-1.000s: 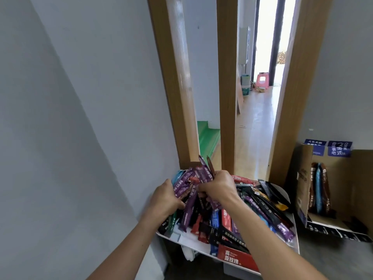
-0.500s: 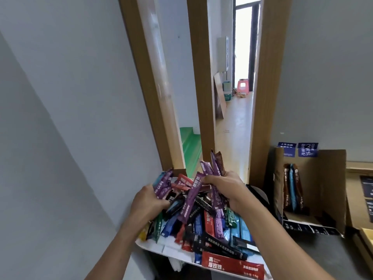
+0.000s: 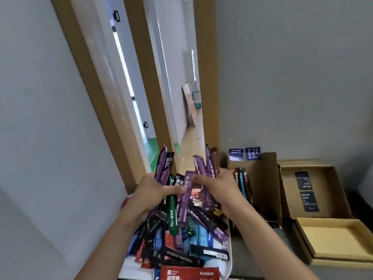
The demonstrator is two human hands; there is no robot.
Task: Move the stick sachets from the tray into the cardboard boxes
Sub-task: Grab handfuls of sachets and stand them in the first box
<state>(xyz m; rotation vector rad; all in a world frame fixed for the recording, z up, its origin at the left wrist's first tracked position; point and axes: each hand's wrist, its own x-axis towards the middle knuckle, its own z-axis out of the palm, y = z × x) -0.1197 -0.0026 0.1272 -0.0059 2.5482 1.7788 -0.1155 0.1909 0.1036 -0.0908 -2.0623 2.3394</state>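
Early going, I judge: left hand (image 3: 153, 190) and right hand (image 3: 218, 184) each curl fingers round purple sachets (image 3: 201, 166) just above the tray (image 3: 229, 259), where most lie heaped, while only a few stand in the box (image 3: 264, 178) right of it and farther boxes (image 3: 333, 239) show none.

Wooden door frame (image 3: 207, 77) (hallway beyond), grey wall (image 3: 292, 77).

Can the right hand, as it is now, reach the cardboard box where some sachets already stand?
Probably yes. The right hand, gripping purple sachets, is right beside that cardboard box, and nothing stands between them.
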